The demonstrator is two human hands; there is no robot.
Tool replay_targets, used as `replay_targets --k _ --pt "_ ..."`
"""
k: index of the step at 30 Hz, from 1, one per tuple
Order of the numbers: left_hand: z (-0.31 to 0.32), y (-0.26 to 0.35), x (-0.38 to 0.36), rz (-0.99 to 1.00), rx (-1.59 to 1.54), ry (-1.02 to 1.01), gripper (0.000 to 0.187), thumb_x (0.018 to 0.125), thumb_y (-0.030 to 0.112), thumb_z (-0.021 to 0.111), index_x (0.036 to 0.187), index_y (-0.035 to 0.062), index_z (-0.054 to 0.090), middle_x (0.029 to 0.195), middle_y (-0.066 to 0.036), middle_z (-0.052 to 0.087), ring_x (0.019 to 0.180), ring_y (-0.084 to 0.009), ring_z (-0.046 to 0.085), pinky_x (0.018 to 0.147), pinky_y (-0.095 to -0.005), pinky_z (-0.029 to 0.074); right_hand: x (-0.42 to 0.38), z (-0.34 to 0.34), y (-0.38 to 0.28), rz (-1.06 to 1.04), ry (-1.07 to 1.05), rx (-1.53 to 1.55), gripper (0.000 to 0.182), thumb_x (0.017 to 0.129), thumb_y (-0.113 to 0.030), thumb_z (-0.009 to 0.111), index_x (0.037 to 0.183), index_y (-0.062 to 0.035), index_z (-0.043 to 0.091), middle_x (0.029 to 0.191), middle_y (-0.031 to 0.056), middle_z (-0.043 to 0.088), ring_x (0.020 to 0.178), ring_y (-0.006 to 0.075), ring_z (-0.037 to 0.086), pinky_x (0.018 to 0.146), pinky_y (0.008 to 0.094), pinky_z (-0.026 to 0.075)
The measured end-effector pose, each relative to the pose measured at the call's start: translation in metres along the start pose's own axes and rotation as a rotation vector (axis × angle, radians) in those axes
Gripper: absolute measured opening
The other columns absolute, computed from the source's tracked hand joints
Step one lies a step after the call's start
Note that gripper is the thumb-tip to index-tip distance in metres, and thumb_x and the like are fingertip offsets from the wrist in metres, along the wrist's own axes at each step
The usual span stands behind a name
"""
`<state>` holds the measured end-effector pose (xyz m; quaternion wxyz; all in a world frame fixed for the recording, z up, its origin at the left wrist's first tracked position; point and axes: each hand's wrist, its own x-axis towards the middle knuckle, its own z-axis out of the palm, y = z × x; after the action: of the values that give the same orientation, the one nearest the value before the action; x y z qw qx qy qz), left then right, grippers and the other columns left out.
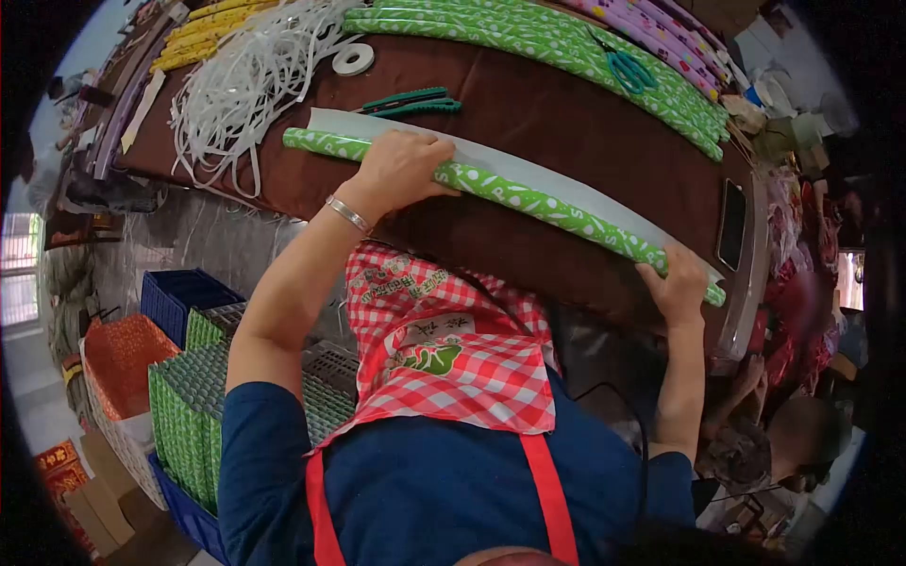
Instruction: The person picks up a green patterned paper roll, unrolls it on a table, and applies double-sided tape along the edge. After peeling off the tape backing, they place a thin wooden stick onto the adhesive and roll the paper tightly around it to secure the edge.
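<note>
Far left, floor level: blue crate (179, 294) and a stack of green-patterned rolls (189, 415) stood on end beside the red checked apron (444, 358); none of it touched.

On the brown tabletop (528, 113), upper left: tangle of white strips (245, 80), a white tape ring (353, 58), then a green utility knife (411, 101) just above the work.

Left hand (401, 170), silver bangle (347, 214) at the wrist, lies palm-down over the green wrapping-paper roll (528, 200), fingers curled over its far side, pressing it onto a white sheet (528, 170) that runs alongside; grip is a flat hold, not a pinch.

The roll runs diagonally across the table's near edge, from the upper left down to the right; long, thin, printed with white marks.

Right hand (679, 283) clamps the roll's right end at the table edge, fingers wrapped on top; thumb hidden, cannot tell how tight.

Judgement: roll looks light, fairly stiff along its length but crushable, glossy paper so probably slippery; likely to sag or kink if lifted from one end; best held at two spread points as here, or rolled under flat palms.

Right side: more green rolls (566, 47) with teal scissors (630, 71) lying on them, purple rolls (661, 33) beyond, dark phone (732, 224) near the table's right end; another person (774, 434) sits lower right.
</note>
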<state>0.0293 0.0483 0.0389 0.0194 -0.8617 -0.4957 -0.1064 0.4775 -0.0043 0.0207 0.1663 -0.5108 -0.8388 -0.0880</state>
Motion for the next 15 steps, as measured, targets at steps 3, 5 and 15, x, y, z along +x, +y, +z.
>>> replay_targets --k 3,5,15 --pt "0.001 -0.003 0.002 0.032 -0.137 -0.082 0.052 0.066 0.051 0.078 0.09 0.0077 0.061 0.096 -0.009 0.068 0.09 -0.0315 0.065 0.077 -0.0416 0.052 -0.005 0.006 0.001 -0.023 0.025 -0.007 0.056 0.08 -0.055 0.069 0.09 0.0004 0.062 0.084 0.0155 0.062 0.079 0.035 0.059 0.069 0.0449 0.047" --pt "0.003 -0.004 -0.001 0.059 -0.143 -0.053 0.052 0.066 0.051 0.078 0.09 0.0069 0.062 0.098 -0.009 0.068 0.092 -0.0315 0.065 0.079 -0.0417 0.052 -0.008 0.005 -0.003 -0.012 0.013 -0.006 0.058 0.08 -0.056 0.067 0.09 0.0006 0.062 0.083 0.0155 0.06 0.079 0.0353 0.058 0.068 0.0448 0.047" --pt "0.002 0.011 -0.024 0.031 -0.213 0.048 0.047 0.064 0.041 0.082 0.09 0.0065 0.063 0.109 -0.008 0.057 0.104 -0.0294 0.055 0.084 -0.0433 0.047 -0.02 -0.001 -0.012 0.039 0.014 0.015 0.055 0.084 -0.052 0.066 0.097 0.0003 0.057 0.102 0.0178 0.053 0.096 0.0386 0.051 0.082 0.048 0.043"
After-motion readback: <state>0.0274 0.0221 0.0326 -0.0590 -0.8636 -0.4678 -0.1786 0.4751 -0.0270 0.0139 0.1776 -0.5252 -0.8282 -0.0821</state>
